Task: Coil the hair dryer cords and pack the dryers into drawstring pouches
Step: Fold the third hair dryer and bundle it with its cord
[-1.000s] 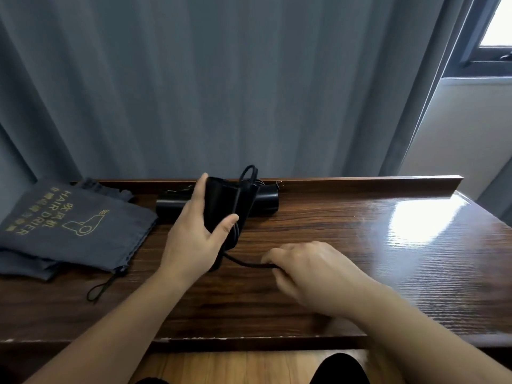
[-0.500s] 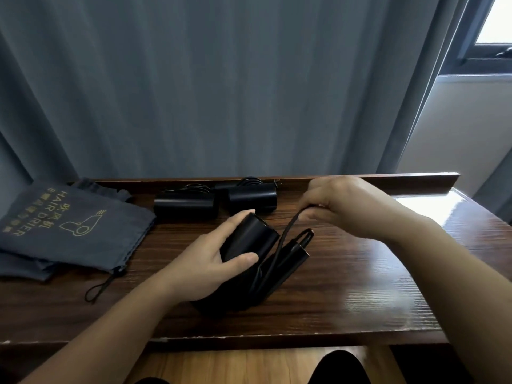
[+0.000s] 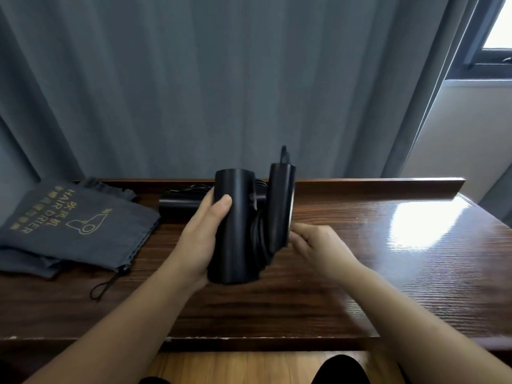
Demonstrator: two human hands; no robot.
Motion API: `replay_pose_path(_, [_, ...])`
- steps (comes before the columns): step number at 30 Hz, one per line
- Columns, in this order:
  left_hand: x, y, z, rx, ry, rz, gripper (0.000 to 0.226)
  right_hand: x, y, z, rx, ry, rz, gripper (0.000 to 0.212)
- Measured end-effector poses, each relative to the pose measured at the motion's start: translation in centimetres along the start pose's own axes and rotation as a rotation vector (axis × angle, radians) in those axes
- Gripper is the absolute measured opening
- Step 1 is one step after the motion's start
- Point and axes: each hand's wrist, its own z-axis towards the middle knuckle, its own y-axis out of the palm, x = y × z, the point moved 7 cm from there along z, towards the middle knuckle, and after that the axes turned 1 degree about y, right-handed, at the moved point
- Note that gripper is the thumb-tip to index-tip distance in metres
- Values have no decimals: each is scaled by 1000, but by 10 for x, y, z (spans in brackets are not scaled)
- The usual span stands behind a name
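Observation:
My left hand [image 3: 203,236] grips the barrel of a black hair dryer [image 3: 235,225], held upright above the wooden table [image 3: 360,273]. Its folded handle [image 3: 280,206] stands beside the barrel, and loops of black cord [image 3: 259,242] are wound between the two. My right hand [image 3: 318,245] pinches the cord at the handle's lower right. Another black dryer [image 3: 180,206] lies at the back of the table, partly hidden behind my left hand. Grey drawstring pouches [image 3: 74,225] printed "HAIR DRIER" lie stacked at the left.
A raised wooden ledge [image 3: 374,185] runs along the table's back edge, with grey curtains [image 3: 221,79] behind it. The top pouch's drawstring loop [image 3: 104,286] trails toward the front edge. Bright window glare falls on the table's right part.
My left hand lifted the dryer and turned it upright from lying tilted on the table. My right hand came down from the upper right to the handle's base, with more cord wound on.

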Motion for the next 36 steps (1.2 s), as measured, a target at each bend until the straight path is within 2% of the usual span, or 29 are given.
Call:
replay_pose_path(5, [-9, -17, 10, 304, 38, -47, 40, -11, 26, -16, -54, 13, -85, 30])
replay_pose_path(8, [-17, -31, 14, 441, 46, -38, 49, -24, 27, -25, -63, -44, -149, 23])
replay_pose_path(11, [-24, -39, 15, 513, 32, 2, 56, -39, 21, -29, -44, -98, -180, 19])
replay_pose_path(16, [-35, -42, 15, 495, 25, 115, 61, -48, 1, -26, 20, -54, -62, 24])
replay_pose_path(19, [-42, -38, 15, 463, -8, 150, 64, -46, -9, -23, 40, 6, 118, 22])
replay_pose_path(23, [-58, -30, 10, 431, -83, 136, 66, -35, -18, -17, 130, 167, 414, 32])
replay_pose_path(26, [-72, -23, 6, 419, -143, 87, 66, -27, -19, -11, 214, 236, 549, 35])
replay_pose_path(30, [-79, -11, 1, 347, -168, 122, 62, -18, -16, -3, 265, 297, 616, 38])
replay_pose_path(36, [-78, 6, -5, 280, -129, 227, 69, -16, -9, 5, 306, 304, 512, 29])
